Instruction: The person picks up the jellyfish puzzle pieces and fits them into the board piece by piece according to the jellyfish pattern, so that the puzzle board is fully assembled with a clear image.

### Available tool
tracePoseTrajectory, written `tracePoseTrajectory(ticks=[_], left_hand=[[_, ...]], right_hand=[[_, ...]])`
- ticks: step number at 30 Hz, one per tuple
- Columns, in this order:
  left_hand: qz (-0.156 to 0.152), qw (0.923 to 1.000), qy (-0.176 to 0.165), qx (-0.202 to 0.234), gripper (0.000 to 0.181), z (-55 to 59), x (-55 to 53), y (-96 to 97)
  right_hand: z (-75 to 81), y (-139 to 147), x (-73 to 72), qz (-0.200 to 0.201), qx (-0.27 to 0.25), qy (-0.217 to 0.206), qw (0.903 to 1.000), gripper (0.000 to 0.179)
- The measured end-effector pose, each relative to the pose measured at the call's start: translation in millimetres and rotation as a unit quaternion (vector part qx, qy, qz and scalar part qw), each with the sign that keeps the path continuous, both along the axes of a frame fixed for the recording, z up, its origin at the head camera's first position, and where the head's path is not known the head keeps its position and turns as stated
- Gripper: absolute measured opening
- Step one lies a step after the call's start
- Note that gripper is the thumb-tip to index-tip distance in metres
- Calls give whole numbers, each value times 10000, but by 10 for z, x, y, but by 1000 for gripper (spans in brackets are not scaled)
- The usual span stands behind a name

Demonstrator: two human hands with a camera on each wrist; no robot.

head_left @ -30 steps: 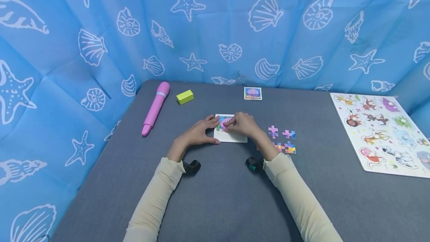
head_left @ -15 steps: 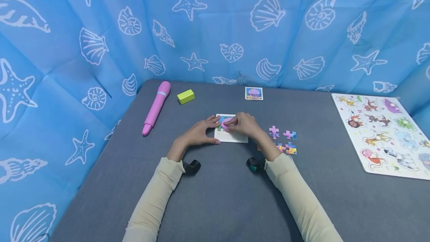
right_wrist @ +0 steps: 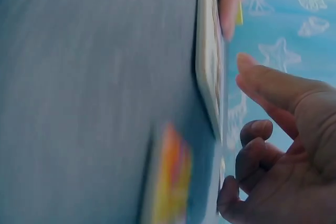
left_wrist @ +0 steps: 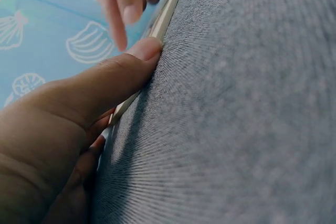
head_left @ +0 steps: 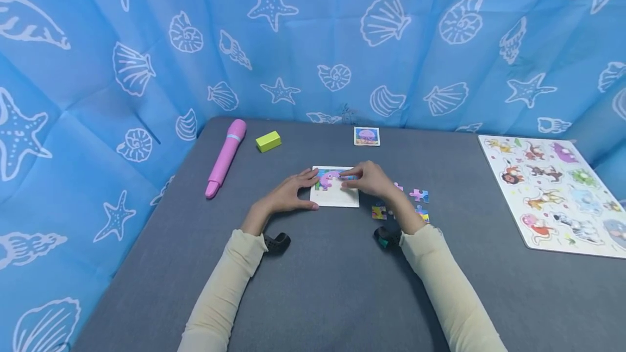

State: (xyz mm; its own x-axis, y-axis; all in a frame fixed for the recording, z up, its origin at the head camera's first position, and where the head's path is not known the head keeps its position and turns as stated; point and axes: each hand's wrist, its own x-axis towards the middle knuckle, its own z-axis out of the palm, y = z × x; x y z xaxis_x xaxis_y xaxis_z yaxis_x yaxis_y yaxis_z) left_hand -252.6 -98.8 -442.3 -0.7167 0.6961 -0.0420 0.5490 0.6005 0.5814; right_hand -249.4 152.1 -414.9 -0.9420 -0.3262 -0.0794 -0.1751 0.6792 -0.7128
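My left hand (head_left: 289, 192) grips the left side of a small white puzzle board (head_left: 336, 199), thumb at the front corner and fingers on the upper left. In the left wrist view its thumb presses on the board's edge (left_wrist: 171, 8). Pink, blue and green jigsaw pieces (head_left: 326, 180) fill the board's upper part; the lower part shows bare white. Over the board's right side is my right hand (head_left: 370, 179), thumb and index finger extended with nothing between them in the right wrist view. The right hand and forearm partly cover the loose jigsaw pieces (head_left: 419, 195) beside the board.
A small jellyfish picture card (head_left: 367, 136) lies behind the board. To the left are a yellow-green block (head_left: 268, 141) and a pink microphone-shaped toy (head_left: 226, 157). A large animal peg puzzle (head_left: 552, 194) lies at the right. Behind the table hangs a blue shell-patterned curtain (head_left: 303, 42).
My right hand has released a pink jigsaw piece on the board and moved right, leaving more of the pink picture visible. My left hand has stayed on the board's left side.
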Motion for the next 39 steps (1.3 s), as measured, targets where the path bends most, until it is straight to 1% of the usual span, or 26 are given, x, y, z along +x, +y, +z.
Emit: tracePoseTrajectory(ticks=[6, 9, 13, 18, 22, 27, 29, 35, 39], left_hand=[[57, 10000, 12, 40, 81, -2, -6, -58], [87, 9999, 41, 39, 81, 9, -9, -79], [91, 10000, 18, -8, 81, 8, -14, -91], [68, 10000, -40, 0, 81, 3, -16, -82], [27, 10000, -79, 46, 81, 1, -19, -64], [-28, 9999, -97, 70, 81, 2, -11, -43], [-45, 9999, -102, 74, 81, -1, -8, -33], [-79, 9999, -106, 104, 81, -2, -1, -3], [-101, 9998, -101, 119, 81, -5, -1, 16]], right_hand=[[70, 433, 75, -199, -313, -249, 9990, 34], [105, 650, 122, -338, -334, -358, 9982, 37], [102, 899, 196, -396, -157, -448, 9981, 37], [35, 1118, 276, -421, 61, -465, 9980, 39], [-11, 1211, 306, -350, 118, -402, 9985, 41], [-46, 1228, 317, -246, 347, -350, 9985, 40], [-53, 1224, 320, -312, 414, -331, 9981, 38], [-77, 1230, 329, -575, 365, -218, 9974, 33], [-89, 1250, 343, -630, 316, -202, 9973, 31]])
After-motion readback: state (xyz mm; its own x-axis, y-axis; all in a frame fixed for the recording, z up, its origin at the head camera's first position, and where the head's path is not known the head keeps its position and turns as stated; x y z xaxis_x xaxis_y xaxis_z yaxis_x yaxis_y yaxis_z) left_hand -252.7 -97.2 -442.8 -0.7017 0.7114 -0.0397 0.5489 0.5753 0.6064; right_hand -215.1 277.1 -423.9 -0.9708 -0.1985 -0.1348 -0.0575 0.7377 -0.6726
